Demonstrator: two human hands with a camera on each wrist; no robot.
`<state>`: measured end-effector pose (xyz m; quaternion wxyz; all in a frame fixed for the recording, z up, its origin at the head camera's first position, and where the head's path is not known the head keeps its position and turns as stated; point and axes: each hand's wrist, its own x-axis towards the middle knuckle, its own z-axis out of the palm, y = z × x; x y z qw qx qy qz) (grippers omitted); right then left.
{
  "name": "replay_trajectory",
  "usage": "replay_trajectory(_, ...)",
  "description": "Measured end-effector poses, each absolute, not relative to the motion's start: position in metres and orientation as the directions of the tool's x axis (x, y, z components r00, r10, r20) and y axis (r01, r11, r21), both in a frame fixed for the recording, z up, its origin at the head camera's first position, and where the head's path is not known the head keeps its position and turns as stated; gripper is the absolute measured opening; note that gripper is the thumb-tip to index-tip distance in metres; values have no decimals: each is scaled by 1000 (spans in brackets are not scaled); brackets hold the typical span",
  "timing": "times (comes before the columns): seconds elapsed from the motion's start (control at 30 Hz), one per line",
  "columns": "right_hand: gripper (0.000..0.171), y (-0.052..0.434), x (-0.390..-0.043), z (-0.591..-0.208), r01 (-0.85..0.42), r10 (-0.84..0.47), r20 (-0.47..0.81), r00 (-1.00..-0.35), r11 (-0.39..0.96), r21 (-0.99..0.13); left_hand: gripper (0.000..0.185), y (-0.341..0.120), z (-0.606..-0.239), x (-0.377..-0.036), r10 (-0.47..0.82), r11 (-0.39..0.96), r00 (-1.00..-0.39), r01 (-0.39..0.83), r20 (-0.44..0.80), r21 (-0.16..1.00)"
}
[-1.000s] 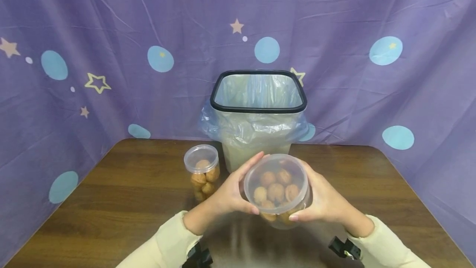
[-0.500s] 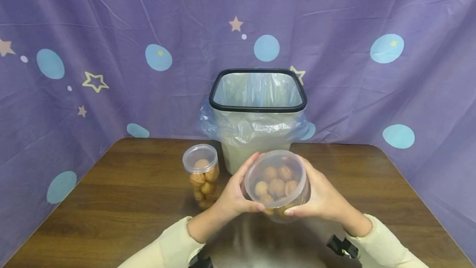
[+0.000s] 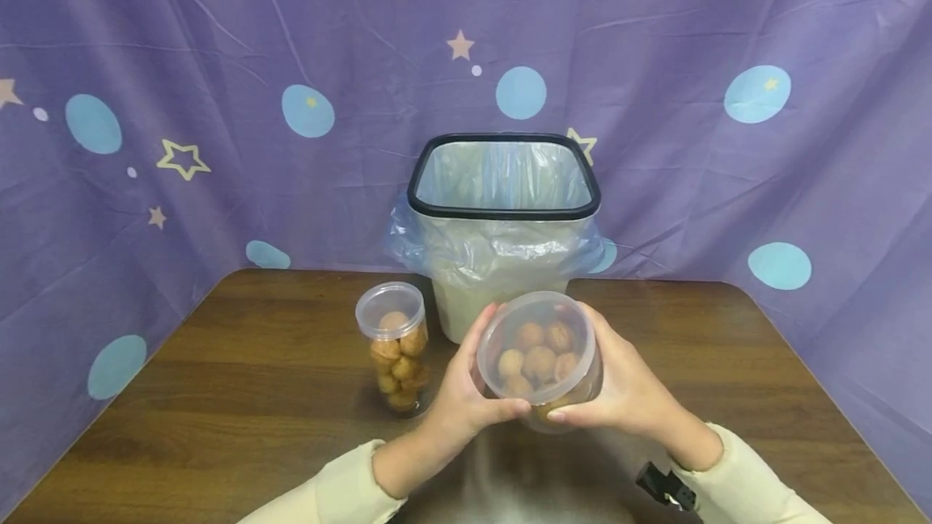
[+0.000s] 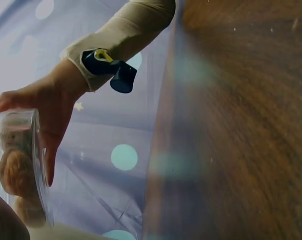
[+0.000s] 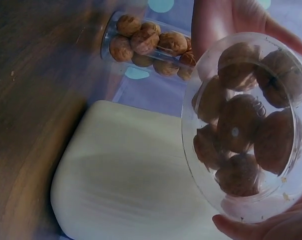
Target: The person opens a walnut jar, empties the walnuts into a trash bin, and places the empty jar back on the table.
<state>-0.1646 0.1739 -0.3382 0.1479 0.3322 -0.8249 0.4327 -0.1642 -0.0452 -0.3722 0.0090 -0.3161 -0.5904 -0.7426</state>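
Held jar's [image 3: 539,358] base behind fingers [image 3: 564,416]

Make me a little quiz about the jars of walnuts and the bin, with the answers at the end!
1. True or false: both hands hold the clear jar of walnuts.
2. What stands on the table to the left of the held jar? A) a second walnut jar B) a cup C) a book
3. Fill in: the bin behind the jars is lined with a clear plastic ____.

Key:
1. True: the left hand and right hand grip it from each side.
2. A: the second jar has its lid on.
3. Bag.
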Motion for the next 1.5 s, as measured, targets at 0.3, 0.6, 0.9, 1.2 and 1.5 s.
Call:
replay_trajectory(0.3, 112, 171, -163, -339, -690, -407, 557, -724, 416, -593, 113, -42, -372, -159, 328, -306, -836, 346, 439, 887)
replay_trajectory(0.6, 112, 165, -162, -341, -672, -374, 559, -740, 449, -589, 112, -34, -374, -154, 247, -315, -876, 331, 414, 889)
replay_trajectory(0.9, 114, 162, -160, -342, -658, -330, 580, -745, 507, -556, 114, -32, -372, -148, 211, -278, -894, 333, 396, 901)
replay_trajectory(1.2, 118, 168, -156, -346, -644, -340, 551, -762, 491, -587, 112, -42, -380, -150, 306, -271, -849, 357, 432, 894)
replay_trajectory(1.5, 116, 175, -158, -346, -656, -376, 538, -755, 433, -618, 102, -55, -382, -158, 349, -321, -808, 373, 475, 870)
